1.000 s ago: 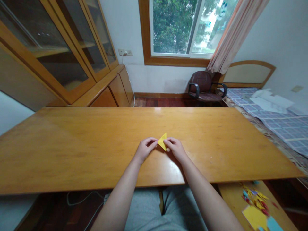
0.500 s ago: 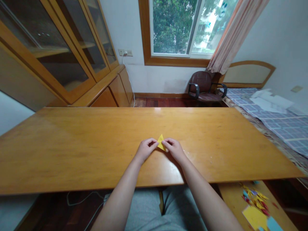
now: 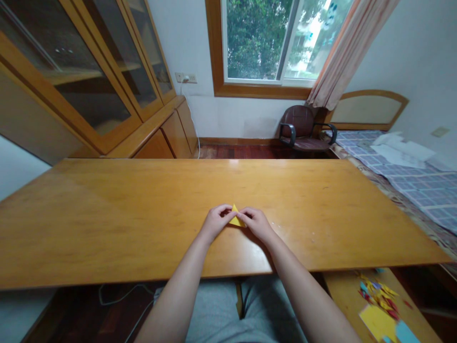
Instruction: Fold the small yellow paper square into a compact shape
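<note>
Our left hand [image 3: 215, 221] and right hand [image 3: 257, 222] closely pinch the yellow paper [image 3: 236, 222]; inside the glazed cabinet [image 3: 103, 65] we see shelves [image 3: 76, 76].

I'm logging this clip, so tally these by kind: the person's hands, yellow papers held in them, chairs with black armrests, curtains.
Hands: 2, left hand and right hand
Held yellow paper: 1
Chair with black armrests: 1
Curtain: 1
Total: 5
</note>
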`<act>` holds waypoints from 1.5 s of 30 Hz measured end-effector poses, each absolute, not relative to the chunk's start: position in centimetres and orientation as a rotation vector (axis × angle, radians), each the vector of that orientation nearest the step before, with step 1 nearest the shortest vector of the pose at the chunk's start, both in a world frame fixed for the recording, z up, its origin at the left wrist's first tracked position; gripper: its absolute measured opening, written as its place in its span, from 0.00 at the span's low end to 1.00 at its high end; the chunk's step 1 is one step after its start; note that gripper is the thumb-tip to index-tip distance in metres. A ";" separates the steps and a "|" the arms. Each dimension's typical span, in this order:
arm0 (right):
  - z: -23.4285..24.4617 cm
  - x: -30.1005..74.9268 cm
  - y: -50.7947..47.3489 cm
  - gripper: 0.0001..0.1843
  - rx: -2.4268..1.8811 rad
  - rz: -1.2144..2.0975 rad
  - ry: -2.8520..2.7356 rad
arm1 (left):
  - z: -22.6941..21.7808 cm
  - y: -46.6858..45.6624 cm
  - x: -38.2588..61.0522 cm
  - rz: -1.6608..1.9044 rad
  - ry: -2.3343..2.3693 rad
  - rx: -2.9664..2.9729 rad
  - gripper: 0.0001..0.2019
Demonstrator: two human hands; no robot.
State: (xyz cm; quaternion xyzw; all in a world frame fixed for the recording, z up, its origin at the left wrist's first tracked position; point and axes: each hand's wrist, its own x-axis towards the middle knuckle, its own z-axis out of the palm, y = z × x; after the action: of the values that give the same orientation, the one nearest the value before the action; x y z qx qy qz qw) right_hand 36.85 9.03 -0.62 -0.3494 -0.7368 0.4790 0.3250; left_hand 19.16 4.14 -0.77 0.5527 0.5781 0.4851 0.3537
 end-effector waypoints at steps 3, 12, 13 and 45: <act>-0.8 36.8 9.0 0.16 -0.874 1.219 -2.012 | -0.5 4.1 19.1 1.240 1.483 1.468 0.11; -0.6 36.8 8.8 0.14 -0.886 1.203 -2.027 | -0.5 4.1 18.8 1.283 1.503 1.391 0.13; -0.6 36.9 8.8 0.14 -0.893 1.210 -2.017 | -0.5 4.1 18.8 1.295 1.498 1.369 0.13; -0.4 36.9 8.7 0.12 -0.919 1.182 -1.967 | -0.3 3.9 19.0 1.225 1.532 1.452 0.14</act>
State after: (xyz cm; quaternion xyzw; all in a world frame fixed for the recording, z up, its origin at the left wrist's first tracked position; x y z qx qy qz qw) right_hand 36.86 8.74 -0.38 -0.3512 -0.7514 0.4517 0.3286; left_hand 19.02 3.87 -0.34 0.5588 0.5895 0.4714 0.3437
